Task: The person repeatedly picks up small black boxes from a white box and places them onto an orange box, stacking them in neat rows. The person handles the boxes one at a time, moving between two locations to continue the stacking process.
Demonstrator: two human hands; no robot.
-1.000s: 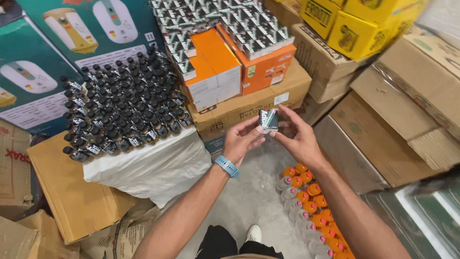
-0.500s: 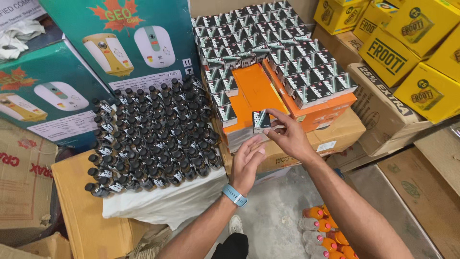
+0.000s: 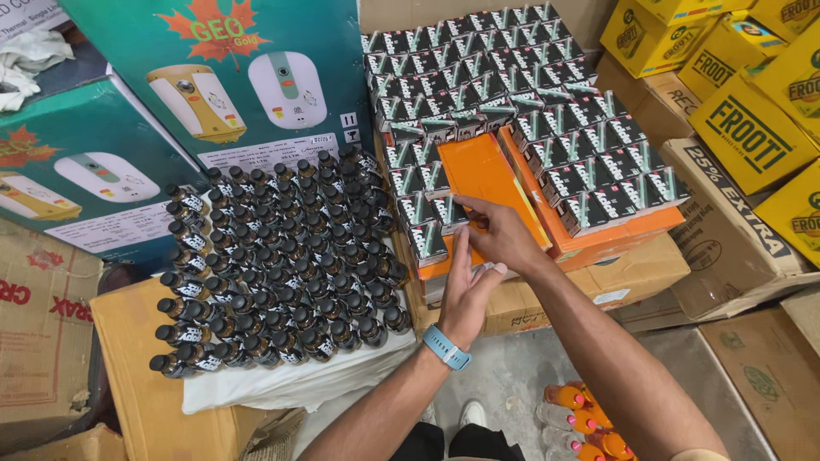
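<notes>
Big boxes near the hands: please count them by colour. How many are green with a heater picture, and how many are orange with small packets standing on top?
Green boxes: 2
Orange boxes: 2
Total: 4

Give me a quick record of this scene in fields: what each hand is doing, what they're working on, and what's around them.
left hand: open, fingers against the edge of the orange box, blue wristband
right hand: laid on the orange box, fingertips at a small black-and-white carton; whether it grips it is unclear
small cartons: rows standing on the orange boxes
dark bottles: dense cluster on a white sack, to the left
surroundings: green appliance boxes, yellow cartons, brown cardboard boxes, orange-capped bottles on the floor
</notes>
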